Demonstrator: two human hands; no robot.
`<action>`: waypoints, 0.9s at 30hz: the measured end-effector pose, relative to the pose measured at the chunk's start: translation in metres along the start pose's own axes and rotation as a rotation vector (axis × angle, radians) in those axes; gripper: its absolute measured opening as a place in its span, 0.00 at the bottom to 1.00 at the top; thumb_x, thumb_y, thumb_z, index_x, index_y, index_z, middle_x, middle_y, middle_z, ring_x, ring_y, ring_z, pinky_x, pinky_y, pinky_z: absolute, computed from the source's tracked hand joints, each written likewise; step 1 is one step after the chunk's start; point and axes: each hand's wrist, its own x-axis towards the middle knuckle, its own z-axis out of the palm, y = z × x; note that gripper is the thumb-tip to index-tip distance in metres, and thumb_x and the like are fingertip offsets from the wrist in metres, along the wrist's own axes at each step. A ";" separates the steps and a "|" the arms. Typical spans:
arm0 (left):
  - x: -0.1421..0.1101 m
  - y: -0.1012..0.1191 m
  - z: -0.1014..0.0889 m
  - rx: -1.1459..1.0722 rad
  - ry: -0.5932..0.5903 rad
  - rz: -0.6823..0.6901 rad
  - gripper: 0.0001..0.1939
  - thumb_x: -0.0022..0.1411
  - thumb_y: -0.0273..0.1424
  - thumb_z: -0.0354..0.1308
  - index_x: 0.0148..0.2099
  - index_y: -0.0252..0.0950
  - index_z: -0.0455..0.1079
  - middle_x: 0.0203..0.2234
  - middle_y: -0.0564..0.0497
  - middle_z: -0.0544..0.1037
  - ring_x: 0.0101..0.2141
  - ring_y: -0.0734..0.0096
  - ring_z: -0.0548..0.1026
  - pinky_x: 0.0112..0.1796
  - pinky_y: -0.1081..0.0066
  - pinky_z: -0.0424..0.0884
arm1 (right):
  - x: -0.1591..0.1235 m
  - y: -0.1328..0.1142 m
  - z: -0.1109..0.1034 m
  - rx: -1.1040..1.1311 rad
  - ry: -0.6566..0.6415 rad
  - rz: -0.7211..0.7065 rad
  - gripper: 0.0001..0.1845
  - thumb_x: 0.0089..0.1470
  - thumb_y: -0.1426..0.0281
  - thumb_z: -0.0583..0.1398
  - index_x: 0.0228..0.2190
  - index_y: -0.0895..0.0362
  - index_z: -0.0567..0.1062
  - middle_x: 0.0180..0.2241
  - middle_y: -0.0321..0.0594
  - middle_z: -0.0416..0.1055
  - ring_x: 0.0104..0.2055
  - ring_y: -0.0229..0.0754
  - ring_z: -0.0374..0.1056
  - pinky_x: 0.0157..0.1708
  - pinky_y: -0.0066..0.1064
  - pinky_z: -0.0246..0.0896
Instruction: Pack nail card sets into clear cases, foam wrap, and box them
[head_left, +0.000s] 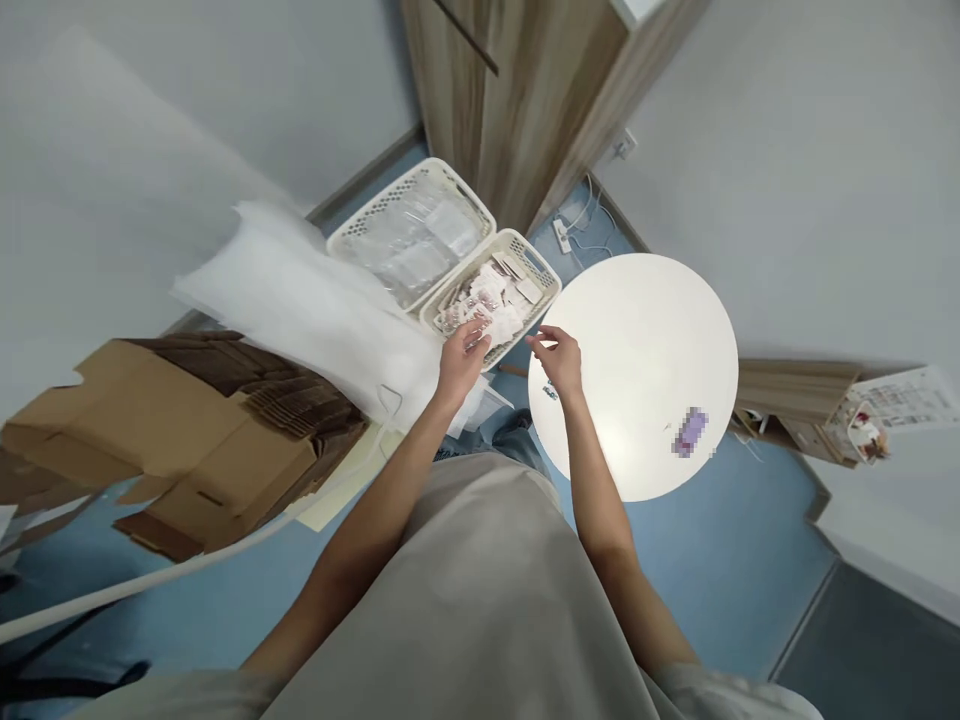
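My left hand (461, 362) is over the near edge of a cream plastic basket (541, 268), its thumb and fingers curled together. Small white cards or packets (504, 300) with reddish-brown markings fill that basket loosely. Whatever the left fingertips hold blends with the cards behind. My right hand (559, 358) is above the left edge of a round white table (637, 330), with thumb and forefinger pinched together. Anything between those fingertips is too small to make out. Beneath that hand, small bluish bits (550, 392) lie on the tabletop.
A second basket (360, 228) holds clear plastic bags (427, 235). White foam sheeting (315, 290) and folded cardboard boxes (202, 440) lie to the left. A blurred purple object (690, 432) rests on the table. A wooden cabinet (517, 100) and power strip (562, 237) stand behind.
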 end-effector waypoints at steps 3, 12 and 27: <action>0.015 0.008 -0.027 -0.065 0.078 0.023 0.25 0.67 0.42 0.67 0.63 0.41 0.76 0.65 0.40 0.77 0.66 0.46 0.74 0.64 0.53 0.73 | 0.028 -0.049 0.032 -0.113 -0.040 -0.126 0.25 0.59 0.53 0.70 0.52 0.55 0.82 0.47 0.45 0.83 0.41 0.49 0.78 0.49 0.41 0.73; 0.051 0.008 -0.088 -0.195 0.272 0.030 0.31 0.65 0.43 0.70 0.66 0.40 0.74 0.66 0.40 0.76 0.65 0.46 0.75 0.65 0.52 0.72 | 0.090 -0.140 0.149 -0.504 -0.211 -0.335 0.27 0.67 0.54 0.66 0.58 0.58 0.76 0.59 0.54 0.74 0.62 0.59 0.73 0.65 0.51 0.67; 0.018 -0.001 -0.104 -0.296 0.344 0.000 0.28 0.66 0.42 0.69 0.64 0.39 0.76 0.66 0.40 0.77 0.65 0.47 0.75 0.68 0.51 0.69 | 0.117 -0.132 0.205 -0.584 -0.210 -0.217 0.34 0.61 0.55 0.69 0.58 0.61 0.66 0.60 0.62 0.67 0.62 0.67 0.71 0.63 0.65 0.68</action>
